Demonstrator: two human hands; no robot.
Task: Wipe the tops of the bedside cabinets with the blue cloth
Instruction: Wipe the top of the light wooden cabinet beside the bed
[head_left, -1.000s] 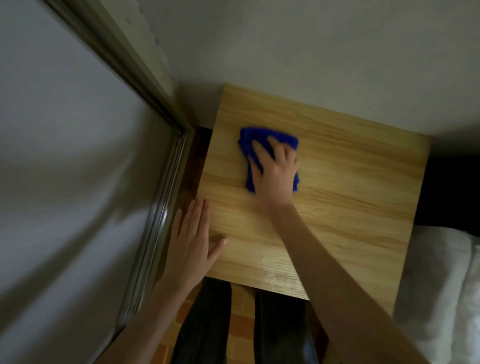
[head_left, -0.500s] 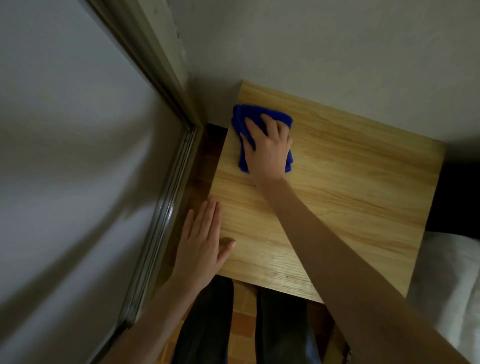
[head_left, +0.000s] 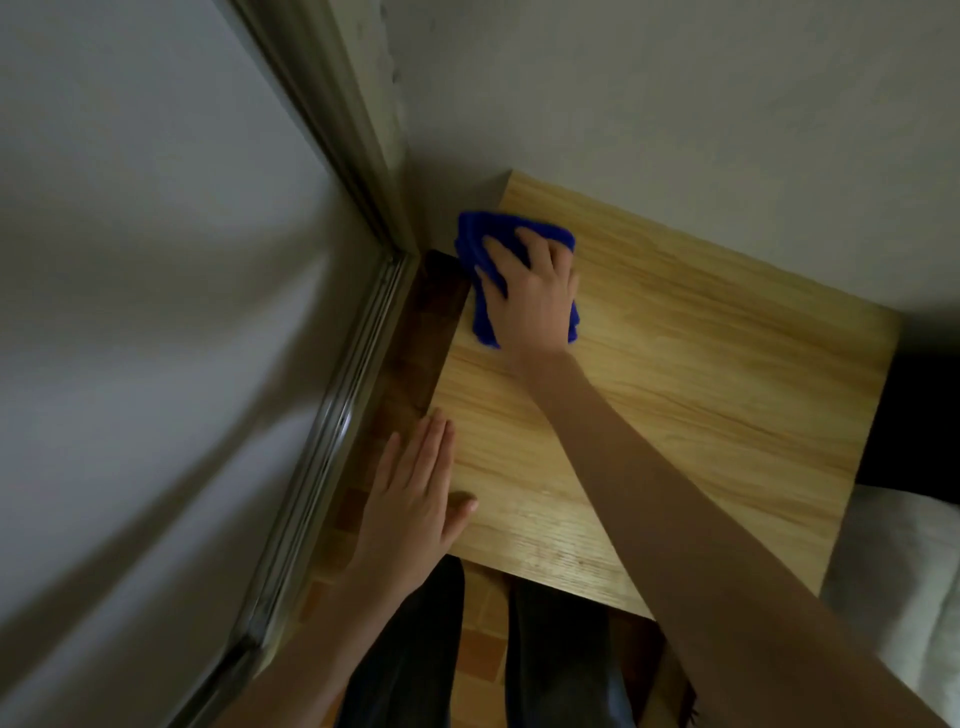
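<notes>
While pressed flat, the blue cloth (head_left: 472, 239) runs wallward.

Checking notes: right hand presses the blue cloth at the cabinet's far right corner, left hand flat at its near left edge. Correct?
No: head view shows the right hand pressing the blue cloth at the cabinet's far left corner. The left hand is as stated.

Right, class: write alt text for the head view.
A right hand presses a blue cloth onto the far left corner of a wooden cabinet top; the left hand rests flat at its near left edge.
</notes>
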